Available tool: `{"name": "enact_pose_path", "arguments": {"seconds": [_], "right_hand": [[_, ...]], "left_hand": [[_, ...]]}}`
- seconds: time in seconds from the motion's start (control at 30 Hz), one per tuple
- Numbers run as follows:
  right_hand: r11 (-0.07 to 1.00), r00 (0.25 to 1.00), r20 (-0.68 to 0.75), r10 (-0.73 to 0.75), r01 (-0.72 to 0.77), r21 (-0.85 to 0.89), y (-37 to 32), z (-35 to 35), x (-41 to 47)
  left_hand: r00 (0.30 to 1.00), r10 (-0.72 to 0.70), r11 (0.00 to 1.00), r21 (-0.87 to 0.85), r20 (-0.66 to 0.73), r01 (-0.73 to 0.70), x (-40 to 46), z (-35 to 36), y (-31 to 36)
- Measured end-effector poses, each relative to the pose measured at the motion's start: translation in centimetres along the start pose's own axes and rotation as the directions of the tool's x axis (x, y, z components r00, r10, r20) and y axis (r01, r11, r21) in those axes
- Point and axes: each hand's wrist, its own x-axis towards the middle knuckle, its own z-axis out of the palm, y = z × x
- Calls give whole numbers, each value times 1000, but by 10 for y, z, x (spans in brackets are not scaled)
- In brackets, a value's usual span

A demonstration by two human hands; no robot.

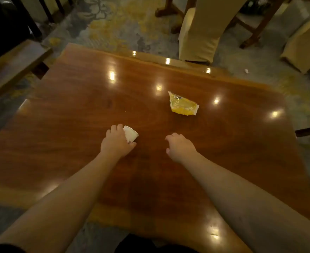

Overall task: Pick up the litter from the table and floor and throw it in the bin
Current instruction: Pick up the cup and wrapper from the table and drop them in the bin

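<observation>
Currently your left hand [116, 143] is closing its grip on the tipped paper cup [131, 134]; squeezing risks crushing it. Your right hand [180, 146] is hovering open, the yellow wrapper [183, 105] lying beyond it on the table [77, 106].

- The table [77, 110] in the middle of the frame looks like polished reddish wood — glossy enough to mirror round lights, with a faint grain.
- The small white cup [131, 133] at centre looks like matt paper, smooth-walled.
- The yellow wrapper [183, 105], right of centre, looks like thin shiny plastic film, crinkled, partly clear.
- The chair cover [199, 33] at upper right looks like matt cream cloth, soft and creased.
- The chair legs [256, 31] at the top right look like brown varnished wood.
- The carpet [114, 24] at the top looks like matt woven pile — patterned grey and yellow.
- The white scrap [301, 71] at right looks like crumpled paper.
</observation>
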Motion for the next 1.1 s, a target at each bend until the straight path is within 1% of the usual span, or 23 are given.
{"name": "enact_pose_path", "arguments": {"seconds": [0.17, 0.33, 0.53, 0.63, 0.7, 0.73, 0.77, 0.83, 0.9, 0.97, 1.0, 1.03, 1.1], "right_hand": [[1000, 999, 20, 28, -28, -14, 23, 8, 23], [1000, 996, 80, 25, -25, 2, 44, 24, 36], [999, 999, 46, -25, 26, -19, 57, 34, 45], [998, 996, 75, -52, 53, -16, 64, 29, 53], [995, 990, 108, -95, 97, -15, 69, 18, 59], [993, 988, 99, -120, 121, -12, 72, 10, 62], [990, 988, 58, -143, 143, -6, 77, 2, 66], [984, 979, -98, -180, 181, -6, 85, -14, 75], [979, 933, -295, -205, 200, -48, 93, -28, 86], [976, 875, -436, -211, 164, -143, 101, -40, 100], [975, 862, -468, -197, 122, -185, 102, -44, 107], [975, 867, -472, -162, 66, -213, 105, -48, 114], [972, 900, -431, -64, -42, -232, 107, -53, 127]], "left_hand": [[995, -67, 997, -20, 74, 68, 19, 9, 7], [997, -74, 991, -111, 13, 75, 26, 21, 23], [998, -39, 984, -177, -41, 31, 35, 27, 50], [998, -26, 981, -193, -52, 15, 38, 31, 62], [999, -21, 979, -205, -47, 11, 40, 33, 70], [999, -18, 979, -206, -45, 9, 41, 34, 73], [999, -16, 978, -208, -40, 8, 42, 34, 77], [1000, -17, 976, -218, -23, 11, 43, 32, 82], [999, -18, 973, -230, -32, 10, 43, 30, 85], [998, -18, 972, -236, -62, 3, 42, 28, 87], [997, -18, 971, -237, -79, -1, 40, 26, 85], [996, -16, 971, -237, -93, -6, 39, 25, 85], [994, -20, 971, -240, -110, -7, 36, 22, 82]]}}
